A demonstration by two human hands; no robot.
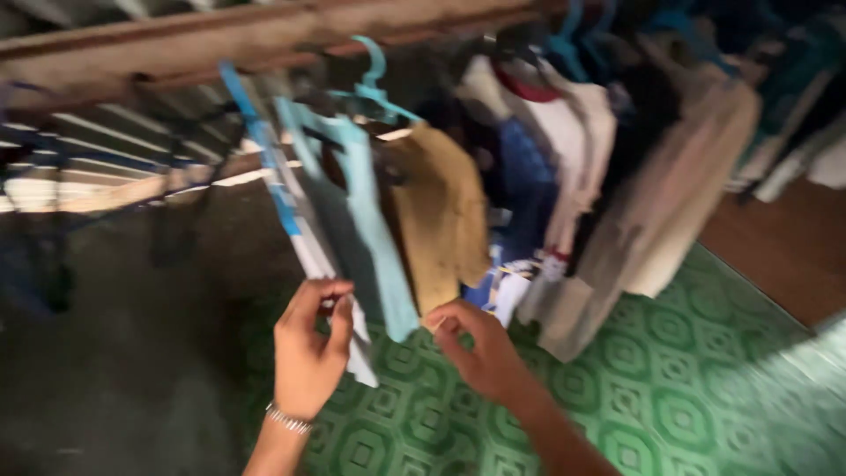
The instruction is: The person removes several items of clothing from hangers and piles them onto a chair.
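Far left: dark wall w/ light slats behind, wooden rail [264,35] running across the top, clothes hung along it on hangers so they drop free. Left hand [308,348], bracelet on wrist, fingers curled and pinching the bottom hem of a white-and-blue striped garment [304,238], drawing it down and out from the row. Next, a light blue top [374,229] on a teal hanger [374,79]. Right hand [480,353] half-closed at the lower edge of a mustard yellow top [445,220]; fingers seem to nip the hem, but blur means can't tell for sure. Further right: white, blue and beige garments [652,211] packed tight. Green patterned floor [670,388] below.
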